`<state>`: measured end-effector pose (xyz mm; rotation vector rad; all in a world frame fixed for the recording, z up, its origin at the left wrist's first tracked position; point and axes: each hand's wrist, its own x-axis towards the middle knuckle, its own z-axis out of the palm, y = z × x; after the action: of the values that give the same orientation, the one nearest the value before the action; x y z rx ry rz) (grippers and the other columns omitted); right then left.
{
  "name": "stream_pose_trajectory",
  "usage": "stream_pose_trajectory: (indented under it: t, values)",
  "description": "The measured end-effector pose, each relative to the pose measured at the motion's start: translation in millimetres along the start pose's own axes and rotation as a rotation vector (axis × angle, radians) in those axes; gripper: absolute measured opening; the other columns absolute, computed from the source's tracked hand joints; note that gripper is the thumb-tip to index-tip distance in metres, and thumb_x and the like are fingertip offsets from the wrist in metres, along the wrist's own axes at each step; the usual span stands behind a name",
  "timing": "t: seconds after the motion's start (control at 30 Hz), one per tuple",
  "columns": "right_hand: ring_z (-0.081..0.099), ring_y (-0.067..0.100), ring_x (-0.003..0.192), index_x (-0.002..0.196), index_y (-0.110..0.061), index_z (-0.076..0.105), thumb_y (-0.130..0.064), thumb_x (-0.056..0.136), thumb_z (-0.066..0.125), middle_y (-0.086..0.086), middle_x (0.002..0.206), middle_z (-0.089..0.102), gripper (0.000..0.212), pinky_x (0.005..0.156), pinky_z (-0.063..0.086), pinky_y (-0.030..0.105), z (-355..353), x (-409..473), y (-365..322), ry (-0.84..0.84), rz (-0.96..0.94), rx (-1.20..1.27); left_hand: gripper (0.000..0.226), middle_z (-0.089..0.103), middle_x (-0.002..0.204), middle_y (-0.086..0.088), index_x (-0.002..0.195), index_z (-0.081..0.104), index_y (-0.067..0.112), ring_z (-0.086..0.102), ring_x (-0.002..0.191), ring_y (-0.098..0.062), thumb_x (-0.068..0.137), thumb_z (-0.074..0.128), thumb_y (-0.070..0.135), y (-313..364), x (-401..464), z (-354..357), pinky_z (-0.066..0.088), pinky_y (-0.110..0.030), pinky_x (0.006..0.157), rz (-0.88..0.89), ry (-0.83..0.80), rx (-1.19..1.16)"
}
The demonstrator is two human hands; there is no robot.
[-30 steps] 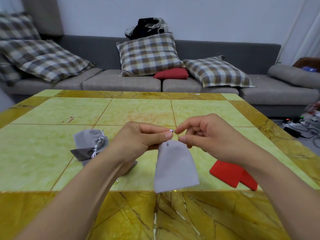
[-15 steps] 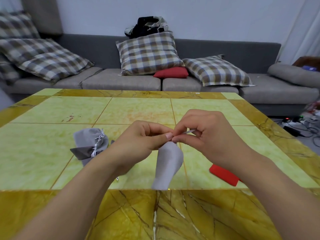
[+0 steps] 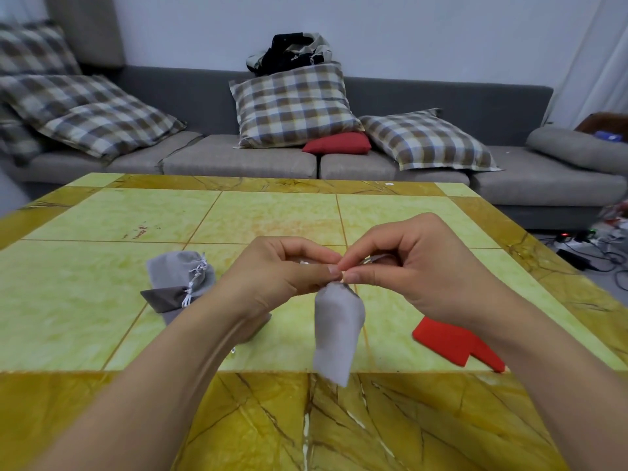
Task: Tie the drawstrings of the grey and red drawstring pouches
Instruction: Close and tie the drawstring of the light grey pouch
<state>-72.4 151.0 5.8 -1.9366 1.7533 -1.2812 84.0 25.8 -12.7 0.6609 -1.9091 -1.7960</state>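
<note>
A light grey drawstring pouch [image 3: 336, 331] hangs above the table, its mouth gathered tight between my hands. My left hand [image 3: 282, 273] pinches the pouch's neck and string with thumb and forefinger. My right hand [image 3: 404, 266] pinches the thin drawstring [image 3: 373, 259] just to the right of the neck. On the left lie other grey pouches [image 3: 180, 282] with white knotted strings, partly behind my left forearm. Red pouches [image 3: 452, 341] lie flat at the right, partly under my right wrist.
The yellow-green tiled table [image 3: 102, 300] has a marbled golden border. Behind it stands a grey sofa [image 3: 238, 158] with plaid cushions, a red cushion and a dark bag. Cables and a power strip [image 3: 584, 246] lie on the floor to the right.
The grey pouch's mouth has been drawn from flat and wide to tightly gathered. My hands have closed in together at its neck, and the pouch hangs narrower.
</note>
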Motion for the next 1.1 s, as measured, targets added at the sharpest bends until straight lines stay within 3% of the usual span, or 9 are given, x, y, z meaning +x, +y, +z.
stream_pose_trajectory:
  t: [0.13, 0.2, 0.27, 0.4, 0.5, 0.63, 0.83, 1.0, 1.1]
  values:
    - [0.057, 0.021, 0.055, 0.083, -0.016, 0.081, -0.009, 0.075, 0.083, -0.005, 0.072, 0.073, 0.011, 0.054, 0.047, 0.028, 5, 0, -1, 0.018, -0.033, -0.027, 0.03, 0.077, 0.085, -0.012, 0.104, 0.07, 0.014, 0.065, 0.102, -0.042, 0.076, 0.08, 0.009, 1, -4, 3, 0.05, -0.046, 0.1, 0.039, -0.09, 0.122]
    - [0.056, 0.027, 0.056, 0.081, -0.016, 0.081, -0.011, 0.073, 0.084, -0.004, 0.074, 0.072, 0.01, 0.053, 0.046, 0.035, 6, 1, 0, 0.033, -0.049, -0.035, 0.033, 0.077, 0.085, -0.011, 0.105, 0.071, 0.018, 0.062, 0.104, -0.045, 0.074, 0.082, 0.013, 3, -6, 5, 0.044, -0.052, 0.105, 0.052, -0.145, 0.133]
    - [0.055, 0.028, 0.057, 0.079, -0.015, 0.08, -0.012, 0.073, 0.085, 0.002, 0.073, 0.072, 0.008, 0.053, 0.045, 0.035, 4, 1, 1, 0.053, -0.014, 0.011, 0.049, 0.077, 0.084, -0.009, 0.117, 0.065, 0.021, 0.068, 0.1, -0.036, 0.072, 0.082, 0.014, 5, -7, 6, 0.044, -0.05, 0.106, 0.061, -0.179, 0.122]
    - [0.053, 0.014, 0.056, 0.079, -0.009, 0.078, -0.013, 0.071, 0.083, 0.014, 0.07, 0.071, 0.01, 0.055, 0.044, 0.023, 1, 1, 2, 0.006, 0.121, 0.224, 0.068, 0.076, 0.083, -0.009, 0.131, 0.053, 0.024, 0.07, 0.088, -0.027, 0.069, 0.08, 0.014, 5, -8, 8, 0.052, -0.037, 0.096, 0.119, -0.218, 0.079]
    - [0.055, 0.018, 0.06, 0.078, -0.008, 0.077, -0.018, 0.066, 0.081, 0.008, 0.068, 0.069, 0.016, 0.055, 0.042, 0.025, 1, 1, 5, 0.017, 0.213, 0.4, 0.065, 0.076, 0.082, -0.011, 0.128, 0.054, 0.022, 0.069, 0.083, -0.023, 0.069, 0.079, 0.01, 6, -8, 11, 0.055, -0.032, 0.086, 0.17, -0.21, 0.017]
    - [0.046, 0.032, 0.075, 0.074, -0.013, 0.075, -0.027, 0.062, 0.082, 0.015, 0.073, 0.064, 0.019, 0.063, 0.035, 0.034, 7, 1, 9, 0.04, 0.336, 0.607, 0.056, 0.074, 0.076, -0.006, 0.122, 0.057, 0.018, 0.069, 0.073, -0.016, 0.071, 0.076, 0.005, 8, -8, 13, 0.052, -0.021, 0.072, 0.228, -0.181, -0.026]
    - [0.066, 0.014, 0.055, 0.065, -0.013, 0.072, -0.013, 0.072, 0.067, 0.004, 0.064, 0.068, 0.009, 0.049, 0.051, 0.018, 9, 1, 4, 0.029, 0.439, 0.875, 0.046, 0.075, 0.084, -0.011, 0.116, 0.06, 0.015, 0.07, 0.08, -0.019, 0.073, 0.074, 0.008, 6, -8, 17, 0.055, -0.026, 0.078, 0.275, -0.167, -0.123]
    - [0.064, 0.009, 0.055, 0.076, -0.007, 0.071, -0.011, 0.07, 0.069, 0.003, 0.065, 0.069, 0.008, 0.049, 0.048, 0.015, 6, 1, 5, 0.061, 0.39, 0.818, 0.041, 0.075, 0.082, -0.008, 0.114, 0.061, 0.012, 0.07, 0.08, -0.019, 0.075, 0.073, 0.009, 5, -8, 16, 0.054, -0.024, 0.075, 0.28, -0.16, -0.124]
    - [0.06, 0.018, 0.066, 0.073, -0.017, 0.076, -0.023, 0.063, 0.078, 0.003, 0.07, 0.07, 0.011, 0.062, 0.043, 0.027, 7, 2, 8, 0.091, 0.348, 0.706, 0.041, 0.074, 0.079, -0.005, 0.115, 0.061, 0.013, 0.069, 0.078, -0.016, 0.076, 0.072, 0.008, 6, -8, 14, 0.055, -0.025, 0.077, 0.294, -0.16, -0.112]
